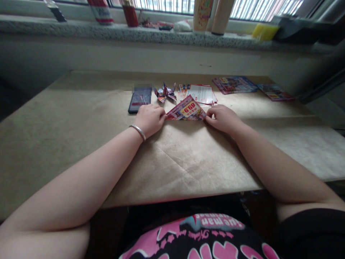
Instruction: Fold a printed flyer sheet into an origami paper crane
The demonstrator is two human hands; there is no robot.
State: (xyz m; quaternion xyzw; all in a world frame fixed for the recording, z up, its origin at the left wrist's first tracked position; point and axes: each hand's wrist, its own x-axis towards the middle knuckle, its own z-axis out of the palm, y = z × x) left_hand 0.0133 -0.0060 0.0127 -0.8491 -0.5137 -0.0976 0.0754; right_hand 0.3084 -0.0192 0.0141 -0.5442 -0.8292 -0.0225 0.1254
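Note:
A sheet of printed paper (187, 110), folded into a triangle, lies on the table with its point facing away from me and its long edge toward me. My left hand (151, 118) pinches its left corner; a silver bangle circles that wrist. At the right corner, my right hand (222, 118) grips the paper between thumb and curled fingers. Just beyond the left hand lies a dark smartphone (140, 100). Folded paper figures (165, 93) with pointed tips stand beside the phone. Behind the triangle are flat printed sheets (201, 93), partly covered by it.
Colourful printed flyers (234, 85) lie at the back right, with another flyer (276, 92) beside them. The tan table covering (172, 162) has creases near me. Bottles, a red container (130, 14) and a yellow object (265, 31) stand along the stone windowsill (161, 37).

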